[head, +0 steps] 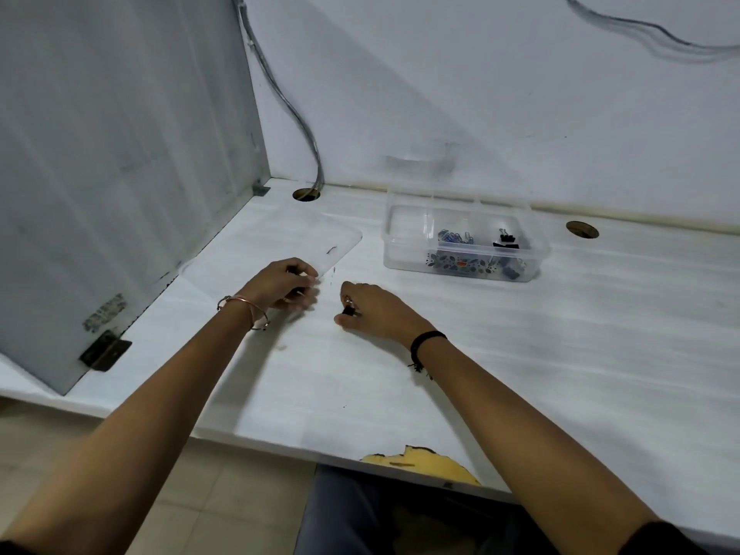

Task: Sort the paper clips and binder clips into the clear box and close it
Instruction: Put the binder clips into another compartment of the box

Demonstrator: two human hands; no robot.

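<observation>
The clear box [464, 256] stands open on the white desk [580, 334], right of centre. Blue paper clips [454, 236] lie in its middle compartment and black binder clips [506, 238] in its right one. Its clear lid [280, 246] lies flat on the desk to the left. My left hand [284, 284] rests on the lid's near right corner, fingers curled on its edge. My right hand [372, 310] is just right of it, fingers closed on a small black binder clip [348, 311] at the desk surface.
A grey partition [120, 154] walls off the left side. A cable [288, 114] drops into a desk hole [306, 194]; a second hole [582, 229] is at the right. The near desk edge has a chipped patch [424, 464].
</observation>
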